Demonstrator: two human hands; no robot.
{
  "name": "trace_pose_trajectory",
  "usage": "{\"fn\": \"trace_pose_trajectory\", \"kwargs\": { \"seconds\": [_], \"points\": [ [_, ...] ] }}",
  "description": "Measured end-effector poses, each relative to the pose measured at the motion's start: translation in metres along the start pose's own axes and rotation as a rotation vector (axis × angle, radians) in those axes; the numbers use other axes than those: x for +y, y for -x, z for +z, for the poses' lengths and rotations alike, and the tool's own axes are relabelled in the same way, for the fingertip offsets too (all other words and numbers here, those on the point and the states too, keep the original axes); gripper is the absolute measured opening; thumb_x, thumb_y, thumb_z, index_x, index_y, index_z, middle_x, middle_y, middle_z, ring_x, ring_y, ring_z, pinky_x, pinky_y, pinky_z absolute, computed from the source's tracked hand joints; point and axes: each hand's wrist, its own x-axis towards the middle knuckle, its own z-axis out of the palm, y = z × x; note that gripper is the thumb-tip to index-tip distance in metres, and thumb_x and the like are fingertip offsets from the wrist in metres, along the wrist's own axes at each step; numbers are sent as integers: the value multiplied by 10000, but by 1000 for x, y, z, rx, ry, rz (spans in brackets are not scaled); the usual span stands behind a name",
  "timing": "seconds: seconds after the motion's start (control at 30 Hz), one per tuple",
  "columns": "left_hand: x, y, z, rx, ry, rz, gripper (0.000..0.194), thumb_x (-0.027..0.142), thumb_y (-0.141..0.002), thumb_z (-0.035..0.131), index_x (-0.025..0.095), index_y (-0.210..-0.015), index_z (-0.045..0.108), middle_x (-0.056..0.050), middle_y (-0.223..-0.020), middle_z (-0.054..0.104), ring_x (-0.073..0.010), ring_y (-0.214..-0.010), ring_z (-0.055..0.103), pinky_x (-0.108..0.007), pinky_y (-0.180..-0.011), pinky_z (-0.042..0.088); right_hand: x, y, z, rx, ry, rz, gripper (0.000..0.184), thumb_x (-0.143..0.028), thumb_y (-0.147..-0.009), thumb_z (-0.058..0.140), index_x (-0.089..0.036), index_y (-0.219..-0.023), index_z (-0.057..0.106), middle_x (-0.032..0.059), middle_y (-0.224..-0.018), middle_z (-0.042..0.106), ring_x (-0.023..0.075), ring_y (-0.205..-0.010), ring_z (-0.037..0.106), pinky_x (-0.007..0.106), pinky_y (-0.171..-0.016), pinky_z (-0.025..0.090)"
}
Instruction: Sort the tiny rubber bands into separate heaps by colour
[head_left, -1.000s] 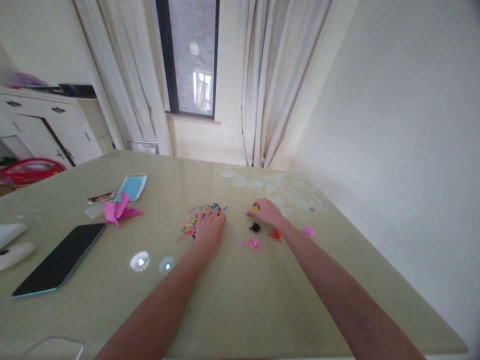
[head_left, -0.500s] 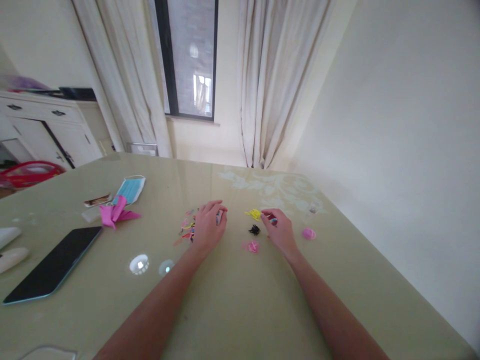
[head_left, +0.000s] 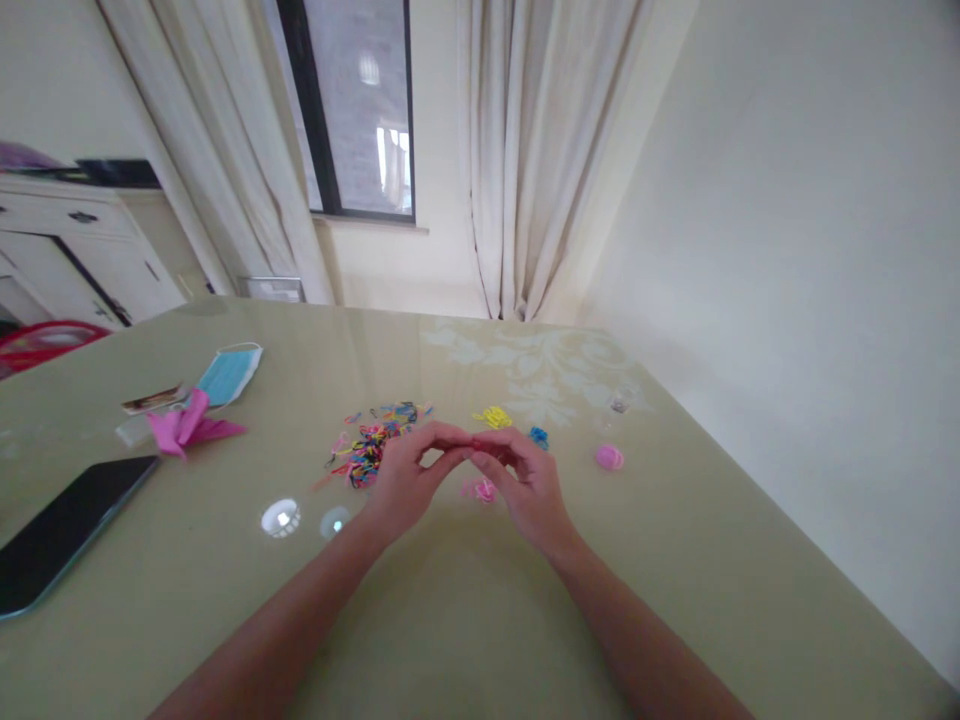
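Note:
My left hand (head_left: 409, 482) and my right hand (head_left: 529, 490) meet fingertip to fingertip above the table. Both are closed in a pinch on what looks like a small red rubber band (head_left: 478, 445), mostly covered by the fingers. Left of them lies a mixed pile of coloured rubber bands (head_left: 366, 455), partly behind my left hand. Small single-colour heaps surround my right hand: yellow rubber bands (head_left: 495, 417) beyond it, blue rubber bands (head_left: 538, 437) just behind it, pink rubber bands (head_left: 484, 490) between my wrists. The black and red heaps are hidden by my hands.
A pink round item (head_left: 610, 457) lies to the right, near a small clear object (head_left: 619, 403). On the left are a dark tablet or phone (head_left: 71, 525), a folded pink piece (head_left: 191, 425) and a blue face mask (head_left: 230, 376). A wall borders the table's right side.
My right hand left the yellow heap, and a blue heap now lies behind it. My left hand lifted from the mixed pile, and both hands came together. The view shifted slightly.

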Motion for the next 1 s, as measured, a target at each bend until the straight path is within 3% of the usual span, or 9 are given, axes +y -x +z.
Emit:
{"fn": "trace_pose_trajectory", "kwargs": {
  "seconds": [0.17,0.37,0.5,0.57,0.67,0.73,0.87,1.0],
  "points": [
    [0,2,-1,-18,34,1,130,344,-914,795,214,-915,795,-33,-839,801,-162,-776,748,-257,-734,607,-3,-3,-3,23,-75,-6,147,-401,-911,798,-257,-905,825,25,-833,747,165,-737,661,289,-665,517],
    [11,1,-2,-59,174,-37,134,337,-917,794,208,-950,804,-54,-887,800,-168,-825,739,-278,-780,613,-5,-7,-14,-44,-206,44,106,-370,-890,827,-274,-926,855,26,-831,791,177,-752,728,299,-705,581],
    [17,-1,-4,-43,217,-114,241,424,-889,813,211,-1001,795,-72,-948,811,-182,-835,736,-301,-780,612,-11,-6,-20,-22,-113,-7,83,-352,-891,837,-291,-937,870,34,-849,818,193,-783,752,321,-755,605],
    [14,-3,-8,-15,165,-150,315,501,-942,726,209,-1046,784,-86,-977,815,-191,-835,734,-316,-771,607,-15,-6,-23,-16,-92,-13,93,-373,-882,845,-291,-917,872,42,-861,828,205,-786,763,341,-771,625],
    [0,-9,-16,46,-120,-153,378,510,-1033,544,211,-1051,774,-85,-970,809,-198,-811,709,-326,-741,579,-22,-7,-27,-12,-106,2,152,-430,-849,869,-283,-886,873,54,-869,833,223,-793,778,369,-790,655],
    [-14,-10,-22,37,-452,-130,307,428,-1024,544,224,-1045,772,-80,-985,797,-225,-855,697,-367,-807,562,-25,-9,-31,2,-127,17,193,-462,-821,885,-275,-866,872,59,-855,832,228,-783,782,373,-783,668],
    [-37,-7,-32,-117,-1023,-145,297,336,-993,546,226,-1152,771,-145,-1210,752,-360,-1151,638,-525,-1009,465,-26,-15,-44,13,-131,48,217,-465,-782,908,-261,-841,865,50,-791,817,213,-724,771,345,-731,667],
    [-48,-4,-37,-246,-1179,-205,324,375,-1008,518,220,-1123,778,-162,-1206,738,-392,-1165,615,-553,-997,433,-18,-22,-64,15,-38,89,199,-430,-797,892,-245,-858,852,41,-777,803,196,-725,758,326,-722,644]
  ]
}}
